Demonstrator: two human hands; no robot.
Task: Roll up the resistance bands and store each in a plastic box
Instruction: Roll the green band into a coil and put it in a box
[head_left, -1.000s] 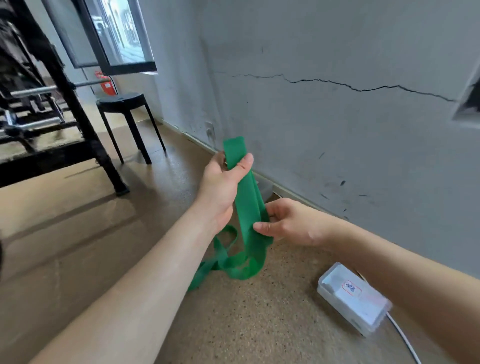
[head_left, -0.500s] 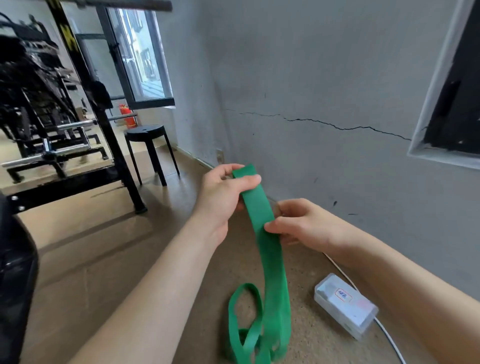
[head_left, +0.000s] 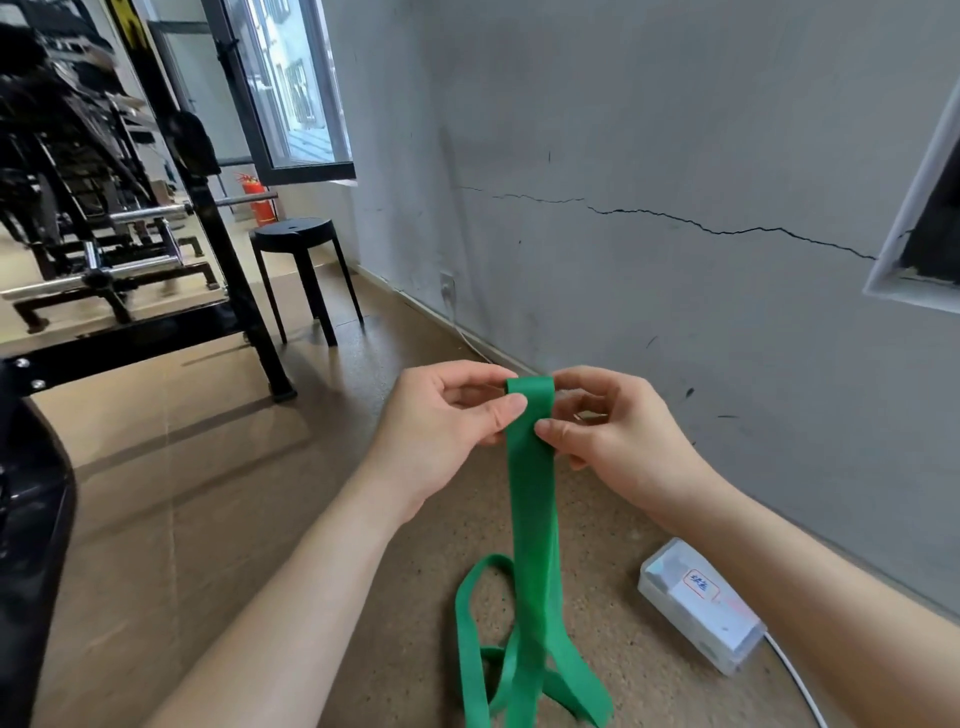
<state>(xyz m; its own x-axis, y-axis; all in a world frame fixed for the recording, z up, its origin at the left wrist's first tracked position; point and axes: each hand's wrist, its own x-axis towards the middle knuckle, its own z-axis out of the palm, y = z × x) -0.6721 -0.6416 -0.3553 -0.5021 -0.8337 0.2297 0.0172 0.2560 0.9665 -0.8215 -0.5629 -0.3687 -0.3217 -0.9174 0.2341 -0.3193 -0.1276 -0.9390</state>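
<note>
We are pinching the band (head_left: 532, 467) top with left hand (head_left: 447, 421) and right hand (head_left: 608, 431), squaring it to start rolling; box (head_left: 698, 605) waiting nearby.

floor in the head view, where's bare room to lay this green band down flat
The widest bare floor lies left of the green band, between it and the black rack. A smaller strip runs along the wall past the stool. It is crowded on the right: the plastic box and white cable sit beside the band's loose loops.
</note>
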